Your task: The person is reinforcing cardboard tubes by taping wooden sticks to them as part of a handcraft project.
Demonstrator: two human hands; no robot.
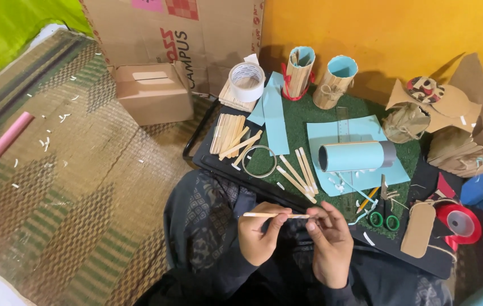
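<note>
My left hand and my right hand hold one thin wooden craft stick level between them, just above my lap. The left fingers pinch its left half, the right fingertips its right end. Ahead, on a green mat over a black board, lie a pile of wooden sticks, several loose sticks, a clear tape ring and a light blue paper tube on a blue sheet.
Two stick-clad cups and a white tape roll stand at the back. Green-handled scissors, a red ribbon spool and cardboard cut-outs sit at right. A small cardboard box rests on the woven mat.
</note>
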